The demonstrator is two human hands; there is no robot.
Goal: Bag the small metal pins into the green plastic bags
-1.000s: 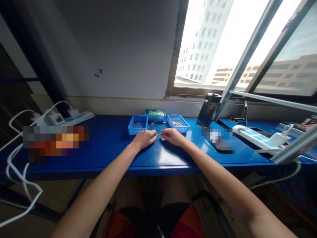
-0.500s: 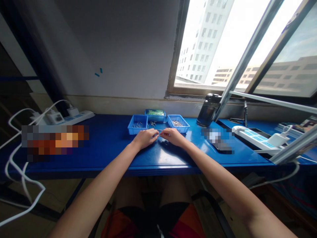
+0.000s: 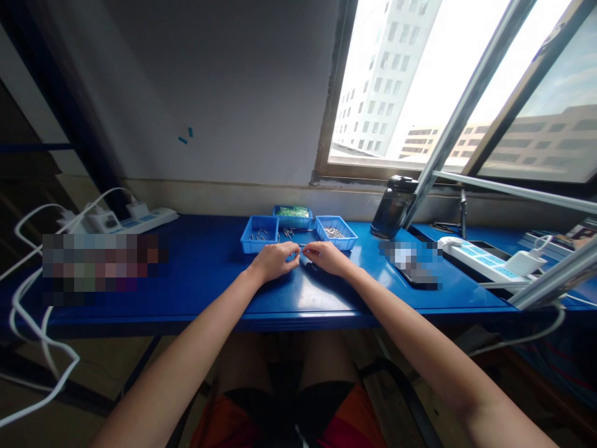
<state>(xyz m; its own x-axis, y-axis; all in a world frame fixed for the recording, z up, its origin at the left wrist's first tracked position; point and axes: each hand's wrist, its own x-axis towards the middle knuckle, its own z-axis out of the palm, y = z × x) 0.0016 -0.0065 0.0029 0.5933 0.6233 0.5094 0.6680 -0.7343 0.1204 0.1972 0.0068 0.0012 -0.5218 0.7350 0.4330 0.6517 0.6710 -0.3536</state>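
My left hand and my right hand meet fingertip to fingertip just above the blue table, with a very small gap between them. Both are closed in a pinch; what they hold is too small to make out. Behind my left hand stands a blue bin with a few thin metal pieces in it. A second blue bin, behind my right hand, holds a heap of small metal pieces. Between the bins lie several loose metal pieces. Farther back, a blue bin contains something green in clear wrapping.
A dark bottle stands at the right by a metal frame post. Nearer lies a phone-like dark object, partly blurred out. Power strips with chargers sit at the right and left. White cables hang over the left edge.
My fingertips have moved slightly apart. The bins and the loose metal pieces stay where they were.
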